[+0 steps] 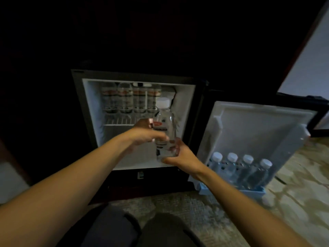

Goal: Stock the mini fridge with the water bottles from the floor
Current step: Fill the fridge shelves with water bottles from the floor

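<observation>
A dark room is surrounding a patterned carpet floor (178, 207), and the mini fridge (92, 107) is standing open inside a dark cabinet, its door (258, 125) swinging out to the right. The person is kneeling in front of it and holding one water bottle (164, 125) upright in the air, just before the fridge opening, cap up. The left hand (144, 134) is wrapping around the bottle's middle at the label, though blur is softening the fingers; the right hand (179, 155) is gripping it near the base from below.

A row of bottles (126, 100) is standing along the back of the wire shelf (119, 122), and four more door bottles (247, 168) are sitting upright in the door rack (252, 192). The lower compartment (135, 157) is showing bare white.

The step in hand looks like carrying this bottle in for placing. Stocking seems well along, and a pale blurred shape on the floor under the door may be another bottle waiting. The next move is probably calling for one hand to let go so the other can reach inside, keeping the bottle upright, clearing the shelf's front edge, and setting it down in a free spot without knocking the row behind.
</observation>
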The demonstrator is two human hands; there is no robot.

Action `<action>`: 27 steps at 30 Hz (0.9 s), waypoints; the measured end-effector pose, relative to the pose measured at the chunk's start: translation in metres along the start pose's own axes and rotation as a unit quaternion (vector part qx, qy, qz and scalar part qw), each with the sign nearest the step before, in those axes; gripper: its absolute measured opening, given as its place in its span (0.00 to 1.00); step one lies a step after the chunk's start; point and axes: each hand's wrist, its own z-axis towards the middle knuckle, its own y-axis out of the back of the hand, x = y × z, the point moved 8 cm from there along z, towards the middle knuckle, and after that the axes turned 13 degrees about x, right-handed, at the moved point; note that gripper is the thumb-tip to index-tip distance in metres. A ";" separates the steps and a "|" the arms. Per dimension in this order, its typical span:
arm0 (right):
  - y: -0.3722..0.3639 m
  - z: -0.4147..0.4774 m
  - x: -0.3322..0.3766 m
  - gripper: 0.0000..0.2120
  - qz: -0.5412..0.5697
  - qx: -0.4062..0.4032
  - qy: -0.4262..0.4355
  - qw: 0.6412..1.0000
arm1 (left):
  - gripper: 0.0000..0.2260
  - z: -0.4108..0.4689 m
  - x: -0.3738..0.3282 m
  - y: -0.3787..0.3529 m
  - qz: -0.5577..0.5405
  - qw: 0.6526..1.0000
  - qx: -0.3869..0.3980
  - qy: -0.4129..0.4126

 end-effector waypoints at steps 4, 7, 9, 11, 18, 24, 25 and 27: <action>0.001 0.044 -0.007 0.34 0.024 -0.037 -0.011 0.999 | 0.16 0.024 0.008 0.019 -0.039 0.999 0.008 0.012; 0.012 0.070 -0.008 0.12 0.045 -0.058 -0.014 0.997 | 0.18 0.046 0.014 0.038 -0.050 0.999 -0.001 0.018; 0.018 0.087 -0.008 0.12 0.082 -0.066 -0.004 0.994 | 0.16 0.057 0.014 0.051 -0.051 0.999 -0.016 0.006; 0.031 0.105 -0.020 0.13 0.094 -0.112 -0.017 0.989 | 0.14 0.068 0.015 0.060 -0.057 0.998 -0.017 -0.004; 0.067 0.143 -0.020 0.25 0.053 -0.174 -0.053 0.982 | 0.05 0.107 0.031 0.097 0.016 0.994 -0.105 0.017; 0.081 0.177 -0.007 0.33 0.073 -0.253 0.027 0.964 | 0.09 0.133 0.016 0.118 0.130 0.985 -0.107 -0.030; 0.083 0.185 -0.007 0.33 0.080 -0.263 0.043 0.960 | 0.08 0.138 0.014 0.127 0.154 0.979 -0.133 -0.031; 0.087 0.187 -0.006 0.34 0.081 -0.277 0.055 0.956 | 0.09 0.138 0.013 0.139 0.171 0.970 -0.173 -0.028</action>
